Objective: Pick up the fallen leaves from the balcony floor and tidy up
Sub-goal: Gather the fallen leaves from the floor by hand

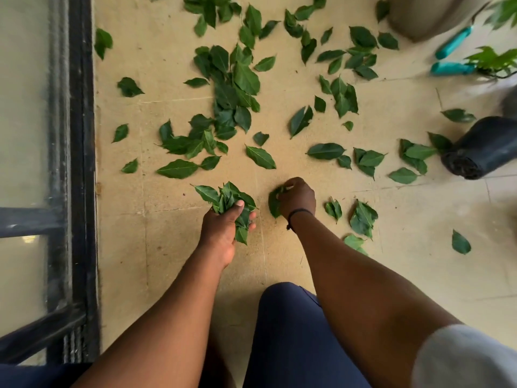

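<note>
- Head view: left hand [223, 231] clenches a leaf bunch [232, 203].
- Just right of that bunch, right hand [298, 197] pinches one leaf [274, 204] on the floor [167, 233].

leaves [260, 157] dark glossy green, paler midribs and veins; one near right forearm lighter green [354, 242]. floor tiles [173, 225] sandy tan, thin pale grout lines. door frame [81, 163] black, glass panes murky grey-green. tipped pot [481, 148] black. tool handles [451, 68] teal. wristband [298, 212] on right wrist black. trouser leg [291, 337] navy. sleeve [464, 359] light grey. big pot [425, 15] at top greyish beige.
</note>
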